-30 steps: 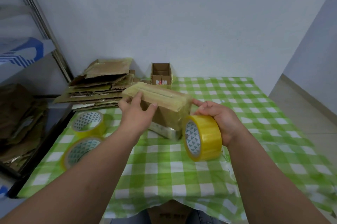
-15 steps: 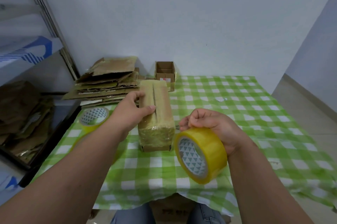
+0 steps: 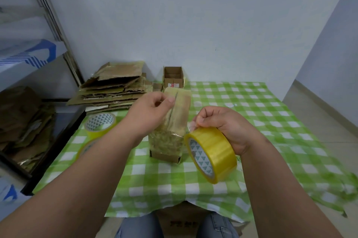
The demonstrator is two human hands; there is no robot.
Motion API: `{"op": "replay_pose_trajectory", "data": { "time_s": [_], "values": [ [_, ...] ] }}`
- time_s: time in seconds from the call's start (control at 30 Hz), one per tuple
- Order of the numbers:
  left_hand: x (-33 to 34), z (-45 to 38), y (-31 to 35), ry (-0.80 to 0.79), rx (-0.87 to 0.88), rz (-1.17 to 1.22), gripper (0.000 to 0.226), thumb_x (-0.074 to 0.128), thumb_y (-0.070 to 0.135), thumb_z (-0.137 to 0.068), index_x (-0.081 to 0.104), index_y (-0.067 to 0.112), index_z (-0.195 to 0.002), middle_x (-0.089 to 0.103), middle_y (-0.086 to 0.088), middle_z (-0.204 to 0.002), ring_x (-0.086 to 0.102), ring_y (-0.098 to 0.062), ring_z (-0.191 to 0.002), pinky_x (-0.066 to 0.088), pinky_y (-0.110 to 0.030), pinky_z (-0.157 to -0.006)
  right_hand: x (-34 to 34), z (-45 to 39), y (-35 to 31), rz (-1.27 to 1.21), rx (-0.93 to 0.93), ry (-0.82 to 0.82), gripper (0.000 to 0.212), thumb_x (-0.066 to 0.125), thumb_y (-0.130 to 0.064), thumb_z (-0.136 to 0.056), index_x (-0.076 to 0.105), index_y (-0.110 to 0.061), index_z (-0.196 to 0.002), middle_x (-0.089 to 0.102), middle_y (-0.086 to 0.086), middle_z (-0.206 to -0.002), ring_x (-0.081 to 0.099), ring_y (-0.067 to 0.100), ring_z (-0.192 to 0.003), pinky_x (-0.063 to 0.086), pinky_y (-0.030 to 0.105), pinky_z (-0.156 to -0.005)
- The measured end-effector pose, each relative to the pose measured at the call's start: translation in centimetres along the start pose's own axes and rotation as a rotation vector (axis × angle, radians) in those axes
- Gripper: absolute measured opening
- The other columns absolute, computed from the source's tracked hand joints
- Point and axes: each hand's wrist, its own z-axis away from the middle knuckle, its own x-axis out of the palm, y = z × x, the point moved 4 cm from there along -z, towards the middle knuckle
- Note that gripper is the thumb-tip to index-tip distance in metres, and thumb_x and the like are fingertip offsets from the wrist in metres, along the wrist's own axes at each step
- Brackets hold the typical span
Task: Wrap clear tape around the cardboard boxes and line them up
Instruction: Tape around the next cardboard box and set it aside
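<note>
Gripping the tape roll (image 3: 212, 155) in our right hand (image 3: 224, 127), fingers curled over its rim, we pinch at its loose end. The taped box (image 3: 172, 121) lies on the checked cloth (image 3: 251, 113) just left of the roll — long axis pointing away. Our left hand (image 3: 153, 110) hovers over it, loosely curled; contact is unclear — it hides the box's left side.

Head-worn view — forward and down, close over table (image 3: 251, 102)
</note>
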Motion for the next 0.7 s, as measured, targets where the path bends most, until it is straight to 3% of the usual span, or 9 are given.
{"op": "replay_pose_trajectory", "data": {
  "time_s": [0.07, 0.13, 0.2, 0.3, 0.37, 0.43, 0.53, 0.6, 0.7],
  "values": [
    [0.4, 1.0, 1.7, -0.160, 0.021, 0.040, 0.038, 0.058, 0.049, -0.092, 0.070, 0.014, -0.098, 0.067, -0.009, -0.085, 0.056, -0.014, -0.074, 0.046, -0.026, -0.069, 0.3, 0.2, -0.2, 0.022, -0.010, 0.015, 0.017, 0.058, 0.006, -0.088, 0.058, -0.003, -0.075, 0.062, 0.026, -0.091, 0.058, 0.030, -0.078, 0.048, 0.037, -0.073],
    [1.1, 1.9, 2.6, -0.321, 0.007, 0.026, 0.037, 0.067, 0.053, -0.085, 0.070, 0.017, -0.095, 0.072, 0.002, -0.083, 0.063, -0.011, -0.076, 0.051, -0.031, -0.076, 0.7, 0.5, -0.5, 0.038, -0.028, 0.026, 0.016, 0.059, 0.005, -0.089, 0.058, -0.003, -0.075, 0.062, 0.021, -0.084, 0.056, 0.024, -0.066, 0.046, 0.033, -0.064],
    [1.8, 2.4, 2.6, -0.404, -0.013, 0.033, 0.027, 0.078, 0.042, -0.080, 0.069, 0.019, -0.091, 0.075, 0.005, -0.086, 0.070, -0.011, -0.083, 0.056, -0.035, -0.086, 0.8, 0.8, -0.5, 0.057, -0.044, 0.043, 0.017, 0.060, 0.005, -0.088, 0.059, -0.005, -0.073, 0.061, 0.014, -0.073, 0.054, 0.020, -0.062, 0.044, 0.031, -0.060],
    [1.8, 2.5, 2.4, -0.358, -0.001, -0.003, 0.015, 0.079, 0.026, -0.081, 0.069, 0.017, -0.087, 0.074, 0.004, -0.083, 0.068, -0.007, -0.078, 0.057, -0.034, -0.082, 0.8, 1.3, -0.6, 0.065, -0.083, 0.065, 0.023, 0.061, 0.005, -0.087, 0.065, -0.008, -0.068, 0.063, 0.010, -0.071, 0.058, 0.020, -0.065, 0.048, 0.032, -0.063],
    [1.7, 3.0, 2.9, -0.326, 0.020, -0.067, 0.017, 0.078, 0.033, -0.081, 0.069, 0.018, -0.083, 0.066, 0.010, -0.071, 0.056, -0.001, -0.062, 0.048, -0.026, -0.068, 0.9, 1.7, -0.7, 0.076, -0.130, 0.079, 0.023, 0.064, 0.005, -0.084, 0.068, -0.009, -0.067, 0.065, 0.013, -0.077, 0.060, 0.025, -0.074, 0.050, 0.036, -0.074],
    [1.6, 3.6, 3.6, -0.309, 0.052, -0.151, 0.019, 0.076, 0.040, -0.081, 0.068, 0.023, -0.081, 0.063, 0.010, -0.069, 0.051, -0.003, -0.059, 0.042, -0.024, -0.062, 1.0, 2.0, -1.0, 0.112, -0.168, 0.093, 0.018, 0.066, 0.005, -0.083, 0.069, -0.008, -0.070, 0.066, 0.014, -0.080, 0.061, 0.026, -0.080, 0.051, 0.032, -0.077],
    [1.5, 4.1, 4.9, -0.276, 0.104, -0.246, 0.016, 0.074, 0.032, -0.085, 0.066, 0.020, -0.077, 0.070, 0.013, -0.088, 0.061, -0.006, -0.074, 0.051, -0.028, -0.073, 1.0, 2.6, -1.0, 0.132, -0.185, 0.126, 0.012, 0.068, 0.004, -0.082, 0.071, -0.005, -0.075, 0.069, 0.012, -0.078, 0.065, 0.021, -0.078, 0.051, 0.027, -0.074],
    [1.5, 4.4, 5.4, -0.255, 0.117, -0.295, 0.017, 0.071, 0.026, -0.088, 0.065, 0.017, -0.074, 0.071, 0.014, -0.097, 0.064, -0.005, -0.082, 0.054, -0.031, -0.081, 1.0, 2.8, -0.7, 0.103, -0.183, 0.147, 0.010, 0.071, 0.002, -0.080, 0.074, -0.006, -0.076, 0.072, 0.015, -0.082, 0.067, 0.023, -0.080, 0.055, 0.033, -0.077],
    [1.2, 4.7, 5.3, -0.197, 0.140, -0.349, 0.019, 0.069, 0.025, -0.090, 0.064, 0.022, -0.071, 0.072, 0.007, -0.098, 0.067, -0.012, -0.081, 0.057, -0.039, -0.080, 1.1, 3.5, -0.5, -0.005, -0.170, 0.198, 0.011, 0.071, -0.004, -0.081, 0.076, -0.007, -0.091, 0.074, 0.018, -0.093, 0.071, 0.029, -0.089, 0.058, 0.041, -0.083]
  ]
}}
